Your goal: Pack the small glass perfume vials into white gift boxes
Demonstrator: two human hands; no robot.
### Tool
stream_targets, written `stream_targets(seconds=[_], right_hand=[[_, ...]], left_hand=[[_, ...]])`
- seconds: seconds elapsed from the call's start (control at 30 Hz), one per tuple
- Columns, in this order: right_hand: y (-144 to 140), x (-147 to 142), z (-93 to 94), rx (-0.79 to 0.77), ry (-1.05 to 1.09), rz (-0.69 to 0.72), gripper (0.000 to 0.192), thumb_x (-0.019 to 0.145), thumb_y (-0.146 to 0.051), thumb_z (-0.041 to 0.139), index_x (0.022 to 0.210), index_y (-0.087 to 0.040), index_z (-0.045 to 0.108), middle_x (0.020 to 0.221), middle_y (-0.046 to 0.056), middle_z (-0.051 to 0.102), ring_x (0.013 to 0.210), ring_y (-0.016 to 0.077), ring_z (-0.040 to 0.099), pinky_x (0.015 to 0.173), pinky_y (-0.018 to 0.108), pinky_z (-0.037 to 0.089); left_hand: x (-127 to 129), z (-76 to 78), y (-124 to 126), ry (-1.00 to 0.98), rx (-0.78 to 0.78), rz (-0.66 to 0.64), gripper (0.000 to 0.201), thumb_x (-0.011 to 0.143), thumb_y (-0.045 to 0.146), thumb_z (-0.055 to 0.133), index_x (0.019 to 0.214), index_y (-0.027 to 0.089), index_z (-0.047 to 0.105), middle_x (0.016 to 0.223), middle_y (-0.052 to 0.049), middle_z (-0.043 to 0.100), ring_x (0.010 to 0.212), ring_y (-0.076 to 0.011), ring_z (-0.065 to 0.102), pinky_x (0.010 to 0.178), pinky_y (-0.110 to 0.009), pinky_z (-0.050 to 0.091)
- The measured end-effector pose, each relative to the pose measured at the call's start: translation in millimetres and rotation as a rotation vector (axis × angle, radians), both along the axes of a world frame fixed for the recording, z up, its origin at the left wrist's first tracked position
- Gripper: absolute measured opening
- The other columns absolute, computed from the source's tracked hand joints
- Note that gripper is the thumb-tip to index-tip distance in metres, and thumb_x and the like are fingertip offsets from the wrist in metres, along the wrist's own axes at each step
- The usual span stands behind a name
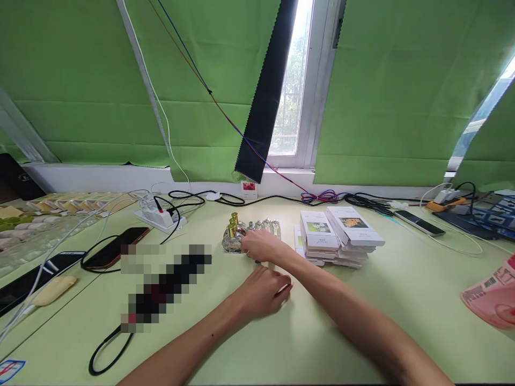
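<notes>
Bottles [232, 245] are bunched mid-table [284, 348], with the gold-capped glass ones standing upright, gold caps [234, 217] pointing at the ceiling and the cap-to-base axis pretty much vertical. Right hand [262, 245] is reaching in at the bunch, but I honestly can't tell if its fingers grip one, and the left hand [263, 289] sits just nearer the camera with fingers bent, contents hidden. Stacked boxes [319, 228] lie flat to the right, and a power strip [161, 218] is off left.
</notes>
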State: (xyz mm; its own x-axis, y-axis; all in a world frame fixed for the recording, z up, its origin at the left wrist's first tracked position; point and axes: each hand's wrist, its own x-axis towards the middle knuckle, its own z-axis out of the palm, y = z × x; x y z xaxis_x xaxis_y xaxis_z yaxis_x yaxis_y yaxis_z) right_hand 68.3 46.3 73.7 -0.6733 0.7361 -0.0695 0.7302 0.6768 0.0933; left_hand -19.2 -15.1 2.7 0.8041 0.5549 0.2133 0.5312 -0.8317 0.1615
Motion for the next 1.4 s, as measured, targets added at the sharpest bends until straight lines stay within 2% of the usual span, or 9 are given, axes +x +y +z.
stream_targets(seconds=[0.37, 0.6, 1.1, 1.4], right_hand=[[4.1, -0.4, -6.0, 0.018, -0.007, 0.009, 0.027, 0.080, 0.002, 0.054, 0.092, -0.014, 0.073, 0.089, 0.013, 0.074, 0.084, 0.0272, 0.071, 0.067, 0.031, 0.050], [3.4, 0.4, -5.8, -0.001, -0.017, -0.006, 0.029, 0.081, 0.002, 0.054, 0.095, -0.014, 0.073, 0.090, 0.013, 0.074, 0.086, 0.0255, 0.072, 0.070, 0.030, 0.050], [3.8, -0.9, -7.2, -0.023, -0.024, -0.010, 0.031, 0.085, 0.002, 0.051, 0.097, -0.014, 0.075, 0.090, 0.015, 0.074, 0.087, 0.0265, 0.071, 0.072, 0.031, 0.050], [0.7, -1.1, -1.8, -0.035, -0.002, 0.011, 0.027, 0.081, 0.000, 0.054, 0.092, -0.014, 0.073, 0.089, 0.014, 0.074, 0.080, 0.0255, 0.070, 0.064, 0.029, 0.045]], left_hand=[[0.1, 1.0, -0.9, 0.017, 0.003, 0.015, 0.026, 0.092, 0.019, 0.049, 0.075, 0.018, 0.068, 0.070, -0.004, 0.071, 0.057, -0.0159, 0.055, 0.058, -0.031, 0.025], [0.2, 1.4, -1.6, 0.004, 0.003, 0.013, 0.027, 0.093, 0.020, 0.049, 0.072, 0.018, 0.065, 0.068, -0.003, 0.069, 0.057, -0.0154, 0.053, 0.057, -0.031, 0.024], [0.3, -1.3, -0.3, -0.009, -0.008, 0.004, 0.026, 0.093, 0.020, 0.049, 0.074, 0.018, 0.066, 0.071, -0.004, 0.071, 0.062, -0.0180, 0.060, 0.061, -0.033, 0.030], [0.0, 1.7, -1.2, -0.014, -0.018, 0.007, 0.025, 0.091, 0.016, 0.050, 0.068, 0.018, 0.060, 0.066, -0.002, 0.066, 0.056, -0.0144, 0.052, 0.059, -0.031, 0.026]])
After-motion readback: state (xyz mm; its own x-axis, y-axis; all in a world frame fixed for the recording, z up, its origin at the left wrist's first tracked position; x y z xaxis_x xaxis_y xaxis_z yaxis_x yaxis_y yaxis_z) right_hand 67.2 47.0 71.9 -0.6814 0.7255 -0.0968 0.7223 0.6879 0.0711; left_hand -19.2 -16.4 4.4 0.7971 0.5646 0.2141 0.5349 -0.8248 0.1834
